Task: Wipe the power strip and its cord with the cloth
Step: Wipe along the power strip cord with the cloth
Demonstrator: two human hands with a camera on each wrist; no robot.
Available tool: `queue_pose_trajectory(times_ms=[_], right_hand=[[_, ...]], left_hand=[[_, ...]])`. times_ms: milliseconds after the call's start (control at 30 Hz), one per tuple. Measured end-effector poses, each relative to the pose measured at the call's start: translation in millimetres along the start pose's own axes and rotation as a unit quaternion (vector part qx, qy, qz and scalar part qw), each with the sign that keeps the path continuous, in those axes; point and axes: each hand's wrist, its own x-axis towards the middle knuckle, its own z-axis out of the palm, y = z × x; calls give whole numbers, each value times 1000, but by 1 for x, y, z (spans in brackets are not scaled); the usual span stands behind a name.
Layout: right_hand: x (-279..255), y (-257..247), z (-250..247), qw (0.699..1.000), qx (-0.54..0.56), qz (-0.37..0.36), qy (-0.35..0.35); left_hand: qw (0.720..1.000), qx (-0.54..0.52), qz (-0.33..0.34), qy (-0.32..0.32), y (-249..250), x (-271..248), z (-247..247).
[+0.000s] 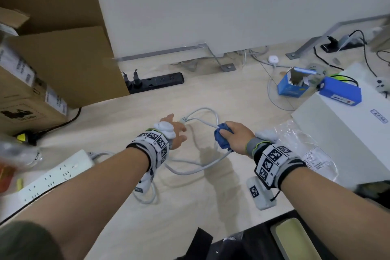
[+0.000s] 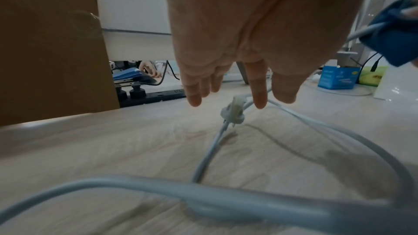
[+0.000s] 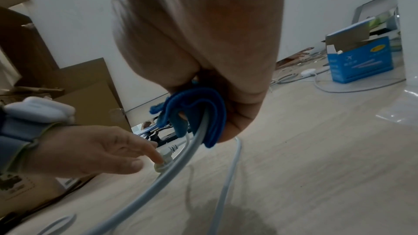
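A white power strip (image 1: 54, 175) lies at the near left of the light wooden floor. Its grey cord (image 1: 196, 169) loops across the middle and ends in a white plug (image 1: 184, 120) (image 2: 233, 113) (image 3: 162, 163). My right hand (image 1: 234, 137) (image 3: 203, 60) grips a folded blue cloth (image 1: 221, 138) (image 3: 201, 112) (image 2: 393, 40) wrapped round the cord, lifted off the floor. My left hand (image 1: 176, 133) (image 2: 237, 42) (image 3: 95, 151) hovers with fingers straight just over the plug; one fingertip (image 3: 158, 159) touches it.
Cardboard boxes (image 1: 52, 65) stand at the left, with a black power strip (image 1: 156, 83) beside them. A white box (image 1: 346, 124) with a blue pack on top, a small blue carton (image 1: 293, 84) and a clear plastic bag (image 1: 299, 143) lie at the right. Loose cables run along the wall.
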Motion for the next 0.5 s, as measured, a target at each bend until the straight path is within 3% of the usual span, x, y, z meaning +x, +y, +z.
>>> queue_pose_trajectory(times_ms=[200,367,500], right_hand=[[-11,-13,-7,999,20,-27,-23],[-12,-9,-11,999,31,-12,-10],[-9,-11,-10,1000,22,1,8]], left_hand=[[999,44,1,-18,16,13,0],[998,-25,19,52,13,21,-17],[993,-15,-37,109,7,22,-37]])
